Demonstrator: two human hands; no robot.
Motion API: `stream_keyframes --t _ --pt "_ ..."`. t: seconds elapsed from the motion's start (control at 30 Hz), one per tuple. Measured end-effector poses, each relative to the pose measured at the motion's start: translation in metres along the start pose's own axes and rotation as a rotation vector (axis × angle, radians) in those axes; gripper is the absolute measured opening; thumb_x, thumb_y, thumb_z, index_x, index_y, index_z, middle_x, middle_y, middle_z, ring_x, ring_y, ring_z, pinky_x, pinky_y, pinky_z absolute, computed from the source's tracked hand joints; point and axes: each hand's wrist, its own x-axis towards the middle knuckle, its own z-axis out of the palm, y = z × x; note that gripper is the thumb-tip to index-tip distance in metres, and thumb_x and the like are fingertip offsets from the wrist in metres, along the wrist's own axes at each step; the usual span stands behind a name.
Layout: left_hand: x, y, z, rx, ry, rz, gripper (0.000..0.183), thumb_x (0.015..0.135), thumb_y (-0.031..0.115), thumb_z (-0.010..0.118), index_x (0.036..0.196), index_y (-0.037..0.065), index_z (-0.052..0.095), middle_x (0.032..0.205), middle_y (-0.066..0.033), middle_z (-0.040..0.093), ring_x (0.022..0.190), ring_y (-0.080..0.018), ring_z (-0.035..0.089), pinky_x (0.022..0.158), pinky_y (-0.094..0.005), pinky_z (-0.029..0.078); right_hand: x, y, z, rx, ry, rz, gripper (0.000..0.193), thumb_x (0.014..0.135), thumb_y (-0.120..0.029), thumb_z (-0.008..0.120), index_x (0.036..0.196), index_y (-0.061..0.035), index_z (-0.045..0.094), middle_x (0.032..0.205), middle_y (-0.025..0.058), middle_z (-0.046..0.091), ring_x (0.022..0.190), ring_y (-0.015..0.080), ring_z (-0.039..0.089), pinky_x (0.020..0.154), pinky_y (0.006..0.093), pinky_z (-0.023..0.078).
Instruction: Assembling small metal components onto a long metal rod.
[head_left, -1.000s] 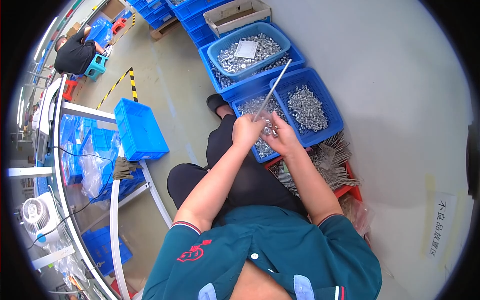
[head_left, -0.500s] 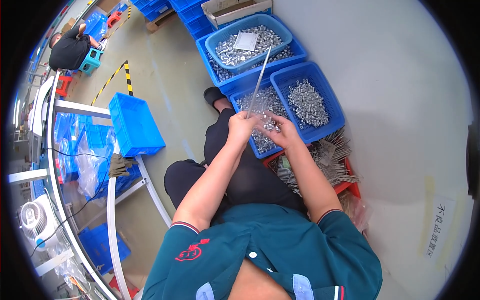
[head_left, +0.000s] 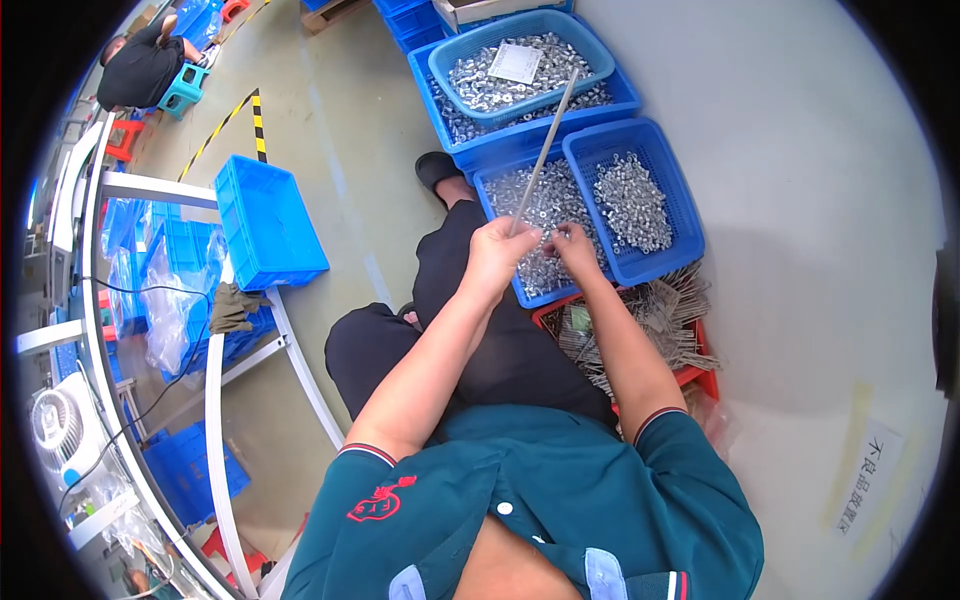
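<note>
**Slim metal rod (head_left: 547, 150) rises from the left hand (head_left: 495, 256), right hand (head_left: 573, 250) close by**

The left hand is clamped around the rod's lower end; the rod slants up and away, leaning rightward. The right hand is just beside it, fingers curled inward; whether it grips anything, or touches the left, cannot be told. Beneath and beyond both hands, loose small metal parts (head_left: 560, 203) fill a blue basket (head_left: 550, 297). Right of the hands, a second blue basket (head_left: 632, 268) holds a heap of similar pieces. Farther ahead, a light-blue tub (head_left: 598, 52) of metal parts, topped by a white card (head_left: 516, 63), rests in a larger blue crate (head_left: 495, 151). Nearer the body, right of the hands, thin metal rods (head_left: 668, 325) lie jumbled in a red tray (head_left: 708, 381). Well to the left stands an upright-sided blue bin (head_left: 268, 228).
</note>
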Motion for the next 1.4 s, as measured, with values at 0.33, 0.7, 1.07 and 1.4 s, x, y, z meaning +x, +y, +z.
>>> stream_keyframes --t 0.33,0.7,1.07,1.4 --pt "0.003 -0.003 -0.008 0.000 -0.012 -0.049 0.014 0.078 0.015 0.066 0.079 0.003 0.060 0.063 0.0015 0.054 0.052 -0.0050 0.045 0.042 -0.0211 0.031 0.017 0.009 -0.009 0.524 -0.087 0.378 0.030 0.087 -0.034 0.058 0.099 -0.0063 0.057 0.082 0.0054 0.061 0.073 0.0183 0.062 0.059 0.0283 0.050" --pt "-0.001 0.004 -0.006 -0.093 -0.020 -0.059 0.011 0.082 0.010 0.063 0.080 0.006 0.053 0.057 0.0065 0.042 0.038 -0.0005 0.028 0.035 -0.0194 0.017 0.009 -0.007 -0.007 0.849 -0.242 0.225 0.031 0.091 -0.014 0.044 0.118 0.0001 0.046 0.104 0.0177 0.060 0.096 0.0264 0.060 0.077 0.0351 0.049" --pt "-0.001 0.003 -0.007 -0.076 -0.030 -0.034 0.011 0.082 0.011 0.062 0.080 0.006 0.052 0.056 0.0068 0.041 0.037 -0.0006 0.027 0.035 -0.0194 0.017 0.003 -0.006 -0.011 0.174 -0.020 -0.169 0.019 0.080 -0.008 0.063 0.098 -0.0007 0.066 0.091 0.0078 0.066 0.085 0.0131 0.059 0.077 0.0228 0.045" --pt "0.001 0.002 -0.005 -0.070 -0.035 -0.073 0.010 0.083 0.011 0.062 0.081 0.007 0.053 0.055 0.0079 0.039 0.037 -0.0005 0.026 0.034 -0.0197 0.016 -0.016 -0.030 -0.021 0.597 -0.176 0.089 0.023 0.083 -0.011 0.062 0.103 -0.0007 0.061 0.085 0.0035 0.063 0.072 0.0095 0.056 0.068 0.0229 0.046"
